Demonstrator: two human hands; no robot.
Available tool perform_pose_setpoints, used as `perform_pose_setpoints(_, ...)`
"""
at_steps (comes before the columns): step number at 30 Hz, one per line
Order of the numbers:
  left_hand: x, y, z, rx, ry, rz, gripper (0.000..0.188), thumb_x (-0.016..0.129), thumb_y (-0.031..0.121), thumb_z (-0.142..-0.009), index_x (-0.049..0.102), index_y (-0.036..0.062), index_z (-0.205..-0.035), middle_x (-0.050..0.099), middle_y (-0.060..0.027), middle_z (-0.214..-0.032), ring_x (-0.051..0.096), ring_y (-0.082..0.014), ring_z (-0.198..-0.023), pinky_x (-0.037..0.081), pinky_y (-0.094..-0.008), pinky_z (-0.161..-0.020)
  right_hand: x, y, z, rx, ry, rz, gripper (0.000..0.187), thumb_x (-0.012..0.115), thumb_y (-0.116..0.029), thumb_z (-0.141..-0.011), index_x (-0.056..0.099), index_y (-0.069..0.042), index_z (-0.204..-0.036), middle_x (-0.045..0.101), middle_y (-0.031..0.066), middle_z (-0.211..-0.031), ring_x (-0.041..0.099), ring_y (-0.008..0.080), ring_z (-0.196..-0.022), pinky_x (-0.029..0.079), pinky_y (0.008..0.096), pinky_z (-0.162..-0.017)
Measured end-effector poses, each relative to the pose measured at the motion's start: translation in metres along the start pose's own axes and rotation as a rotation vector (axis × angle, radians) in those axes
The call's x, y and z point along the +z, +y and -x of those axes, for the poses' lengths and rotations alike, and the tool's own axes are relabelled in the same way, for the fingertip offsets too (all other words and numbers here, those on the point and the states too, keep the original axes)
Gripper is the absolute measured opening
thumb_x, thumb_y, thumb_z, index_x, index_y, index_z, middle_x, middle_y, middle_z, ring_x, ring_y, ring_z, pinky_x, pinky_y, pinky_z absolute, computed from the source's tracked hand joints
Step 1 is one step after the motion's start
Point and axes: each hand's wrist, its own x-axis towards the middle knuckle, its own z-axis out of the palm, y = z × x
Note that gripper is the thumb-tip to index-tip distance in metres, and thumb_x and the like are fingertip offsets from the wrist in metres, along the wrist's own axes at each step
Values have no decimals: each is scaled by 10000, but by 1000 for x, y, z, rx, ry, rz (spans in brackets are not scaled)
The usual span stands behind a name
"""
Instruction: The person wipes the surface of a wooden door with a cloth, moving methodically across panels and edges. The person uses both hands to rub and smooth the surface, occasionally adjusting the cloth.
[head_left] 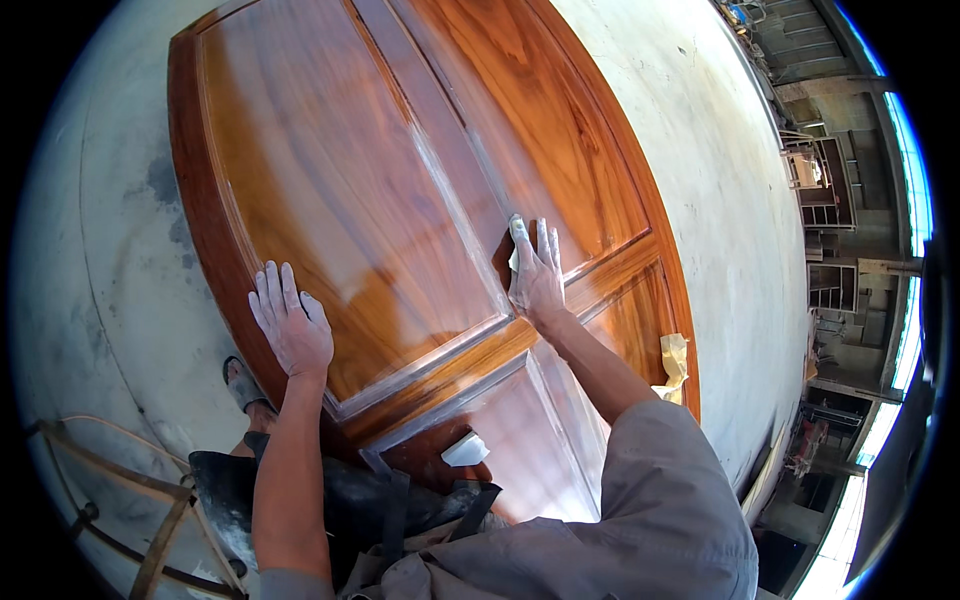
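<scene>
Door: a large panelled wooden door [400, 200], glossy red-brown, lies flat in front of you and fills the view from 12 o'clock down to the centre; pale dust streaks its raised mouldings.
Left hand: your left hand [292, 325] rests palm down at 9 o'clock from the picture's centre, on the left panel near the door's outer edge. The fingers are spread and flat; it holds nothing. The skin is coated in pale dust.
Right hand: your right hand [535, 275] lies at the middle of the door, just right of the centre upright, where it meets the crossrail. The fingers are stretched forward and press a small pale sanding pad [516, 240] against the wood; the pad shows only at the fingertips, toward 12 o'clock of the hand.
White scrap: a small white piece [465, 450] lies on the lower panel at 6 o'clock from your right hand, well apart from it.
Yellow cloth: a folded yellowish cloth [674, 365] hangs over the door's right edge at 4 o'clock from your right hand.
Floor: bare grey concrete floor [110, 260] surrounds the door.
Foot: a sandalled foot [243, 385] shows at 7 o'clock, just below your left hand.
Background: wooden frames [825, 190] stand at 2 o'clock, far off.
</scene>
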Motion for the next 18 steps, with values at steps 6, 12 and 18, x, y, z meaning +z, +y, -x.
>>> perform_pose_setpoints(6, -3, -1, 1, -8, -2, -38, 552, 578, 132, -999, 483, 57, -1537, 416, -140, -1650, 352, -338, -1544, 247, -537, -1281, -16, 3, 82, 14, 32, -83, 700, 645, -90, -904, 419, -1, -1560, 493, 191, -1568, 362, 553, -1466, 230, 631, -1267)
perform_pose_setpoints(12, -3, -2, 3, -40, -44, -8, 549, 563, 120, -1006, 481, 73, -1547, 407, -120, -1663, 327, -320, -1561, 229, -520, -1292, -14, -2, 37, 52, 6, -160, 815, 685, -76, -837, 378, -23, -1589, 512, 208, -1537, 354, 551, -1471, 217, 635, -1272)
perform_pose_setpoints(18, -1, 1, 1, -16, -4, -20, 555, 579, 134, -991, 488, 65, -1535, 424, -138, -1646, 348, -340, -1545, 241, -540, -1285, -12, 1, 36, -17, 79, -157, 792, 670, -54, -833, 395, -11, -1575, 519, 211, -1526, 383, 535, -1457, 244, 648, -1257)
